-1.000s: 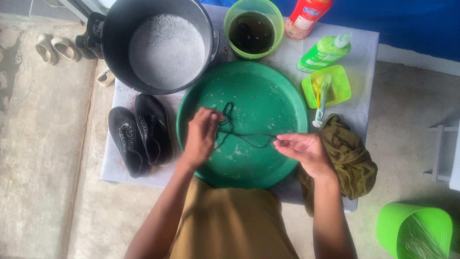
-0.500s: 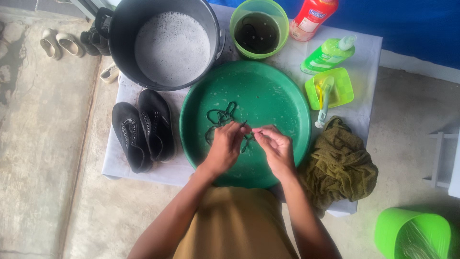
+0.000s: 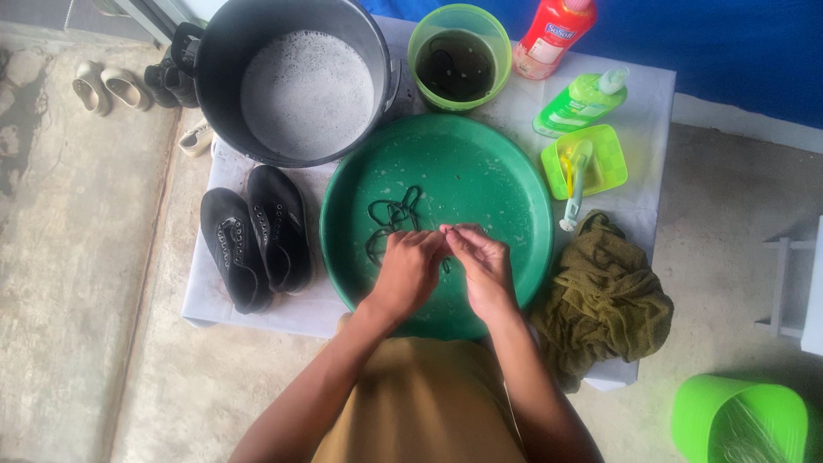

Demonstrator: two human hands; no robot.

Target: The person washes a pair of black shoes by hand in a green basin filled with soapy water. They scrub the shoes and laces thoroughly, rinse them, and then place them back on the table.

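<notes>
Left hand (image 3: 410, 270) and right hand (image 3: 482, 261) meeting at frame centre over the green basin (image 3: 514, 184), fingertips touching, both pinching the black lace (image 3: 393, 219). Lace trailing in loose loops up and left from the fingers, lying on the wet basin floor among soap flecks. Basin sitting in the middle of the desk (image 3: 651, 103), covered in a pale cloth.

Sitting at upper centre-left, touching the basin's rim: a dark pot (image 3: 300, 86) of foamy water. Standing at upper centre: a lime bucket (image 3: 460, 56) of dark water, something black inside, too murky to tell. Lying left of the basin, side by side: two black shoes (image 3: 257, 236), laces out. Resting at upper right: a red bottle (image 3: 555, 30), a green bottle (image 3: 583, 103) on its side, and a lime tray (image 3: 604, 163) holding a brush (image 3: 576, 184). Slumping at the desk's lower right corner: an olive rag (image 3: 609, 300). Standing on the floor at lower right: another lime bucket (image 3: 741, 420).
</notes>
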